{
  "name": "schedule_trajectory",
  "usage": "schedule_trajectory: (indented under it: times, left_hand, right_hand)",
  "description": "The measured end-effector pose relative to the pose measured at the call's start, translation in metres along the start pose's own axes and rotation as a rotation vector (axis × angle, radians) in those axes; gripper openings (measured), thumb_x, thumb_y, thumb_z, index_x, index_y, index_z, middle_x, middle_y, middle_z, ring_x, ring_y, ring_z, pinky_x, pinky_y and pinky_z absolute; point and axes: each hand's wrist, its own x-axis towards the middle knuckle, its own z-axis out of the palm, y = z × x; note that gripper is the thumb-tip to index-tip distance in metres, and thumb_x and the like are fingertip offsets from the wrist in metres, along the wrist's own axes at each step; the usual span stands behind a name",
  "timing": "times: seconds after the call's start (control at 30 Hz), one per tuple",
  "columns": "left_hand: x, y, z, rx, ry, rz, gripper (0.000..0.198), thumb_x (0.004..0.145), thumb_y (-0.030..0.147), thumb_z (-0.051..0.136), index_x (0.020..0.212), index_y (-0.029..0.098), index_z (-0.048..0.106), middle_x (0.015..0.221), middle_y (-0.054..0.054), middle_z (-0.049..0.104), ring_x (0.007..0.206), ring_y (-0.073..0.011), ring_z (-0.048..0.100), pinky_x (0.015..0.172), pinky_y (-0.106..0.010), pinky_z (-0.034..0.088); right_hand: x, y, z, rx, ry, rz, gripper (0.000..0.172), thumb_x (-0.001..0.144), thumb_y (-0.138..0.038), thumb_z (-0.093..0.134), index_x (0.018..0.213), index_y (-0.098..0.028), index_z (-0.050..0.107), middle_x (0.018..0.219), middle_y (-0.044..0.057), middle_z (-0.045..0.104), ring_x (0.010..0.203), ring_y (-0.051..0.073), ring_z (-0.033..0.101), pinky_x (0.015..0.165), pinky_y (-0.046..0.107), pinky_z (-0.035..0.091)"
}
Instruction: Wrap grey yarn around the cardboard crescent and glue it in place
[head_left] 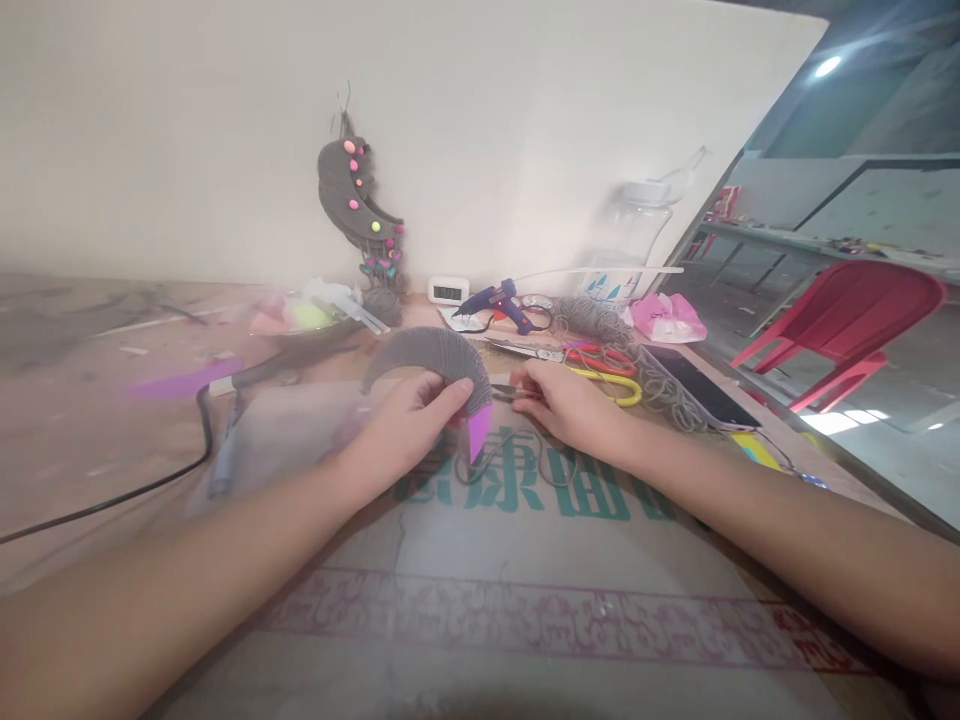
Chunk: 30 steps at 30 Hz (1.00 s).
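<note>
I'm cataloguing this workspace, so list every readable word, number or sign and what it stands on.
"康": large green print on the pale plastic sheet.
Other green characters beside it: partly covered, not surely readable.
Small white rectangular digital clock: digits too blurred.
Clear plastic bottle with blue sail-like print: lettering too blurred.
Pink plastic bag: marks too small.

Near side: free passage over the printed sheet [465,550], between the forearms [285,540]. Centre: only a narrow gap separates the crescent [450,350] from the right hand [562,402]. Far side: obstructed by the glue gun [499,300] and red-handled scissors [604,358]. Right: yarn [592,318] and phone [705,385] obstruct. Left: black cable [209,430] obstructs.
</note>
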Motion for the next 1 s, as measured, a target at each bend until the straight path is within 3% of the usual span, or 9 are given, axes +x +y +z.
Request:
schedule_trajectory:
  times: [0.13,0.23,0.33,0.47,0.6,0.7,0.83,1.0]
  left_hand:
    - [0.001,0.000,0.000,-0.010,-0.004,0.018,0.041,0.085,0.054,0.050,0.065,0.019,0.053,0.064,0.002,0.053,0.064,-0.0140,0.050,0.061,-0.026,0.037]
    - [0.002,-0.001,0.000,-0.017,0.005,0.022,0.041,0.085,0.054,0.050,0.065,0.019,0.054,0.066,0.001,0.056,0.065,-0.0146,0.053,0.062,-0.026,0.039]
    - [0.002,-0.002,0.000,-0.019,0.010,0.003,0.042,0.085,0.057,0.050,0.066,0.019,0.055,0.066,0.001,0.057,0.064,-0.0148,0.053,0.059,-0.026,0.038]
    - [0.003,-0.003,0.001,-0.017,0.025,0.030,0.042,0.086,0.056,0.050,0.066,0.019,0.055,0.065,0.001,0.058,0.065,-0.0145,0.054,0.061,-0.026,0.039]
    - [0.003,-0.004,0.001,-0.006,0.034,0.044,0.043,0.085,0.057,0.050,0.066,0.019,0.056,0.065,0.001,0.059,0.066,-0.0156,0.055,0.063,-0.027,0.040]
    - [0.003,-0.004,0.001,0.000,0.039,0.028,0.044,0.084,0.058,0.051,0.065,0.019,0.056,0.065,0.001,0.059,0.066,-0.0155,0.055,0.061,-0.027,0.039]
    - [0.004,-0.005,0.000,-0.007,0.036,0.024,0.043,0.084,0.057,0.051,0.064,0.019,0.055,0.065,0.001,0.058,0.065,-0.0149,0.054,0.062,-0.026,0.039]
    - [0.005,-0.005,0.000,-0.002,0.028,0.031,0.043,0.084,0.057,0.050,0.065,0.019,0.056,0.065,0.001,0.058,0.065,-0.0151,0.054,0.062,-0.027,0.039]
  right_hand:
    - [0.000,0.003,0.001,0.001,0.047,-0.030,0.020,0.093,-0.015,0.043,0.103,-0.014,0.061,0.097,0.011,0.061,0.087,0.021,0.058,0.077,0.034,0.046]
    - [-0.002,0.001,-0.006,0.155,0.180,0.057,0.026,0.096,-0.019,0.037,0.111,-0.015,0.058,0.095,0.009,0.062,0.084,0.020,0.058,0.075,0.034,0.047]
    - [-0.008,-0.006,-0.014,0.266,0.265,0.017,0.032,0.099,-0.023,0.035,0.122,-0.018,0.057,0.089,0.006,0.063,0.086,0.018,0.059,0.082,0.034,0.046]
    - [-0.018,-0.016,-0.019,0.124,0.229,-0.140,0.037,0.099,-0.023,0.037,0.131,-0.019,0.054,0.100,0.009,0.060,0.096,0.021,0.054,0.086,0.038,0.044]
    - [-0.022,-0.020,-0.020,0.048,0.209,-0.223,0.035,0.099,-0.021,0.036,0.126,-0.018,0.058,0.088,0.007,0.056,0.081,0.019,0.053,0.072,0.033,0.044]
    - [-0.022,-0.021,-0.021,0.064,0.194,-0.178,0.036,0.100,-0.026,0.033,0.125,-0.019,0.058,0.087,0.006,0.054,0.076,0.018,0.053,0.068,0.032,0.044]
    - [-0.021,-0.025,-0.022,0.057,0.157,-0.104,0.043,0.099,-0.039,0.034,0.131,-0.017,0.053,0.099,0.010,0.054,0.086,0.021,0.055,0.072,0.035,0.047]
    - [-0.020,-0.027,-0.022,0.028,0.171,-0.136,0.034,0.099,-0.034,0.039,0.124,-0.016,0.055,0.100,0.010,0.060,0.084,0.020,0.058,0.073,0.033,0.048]
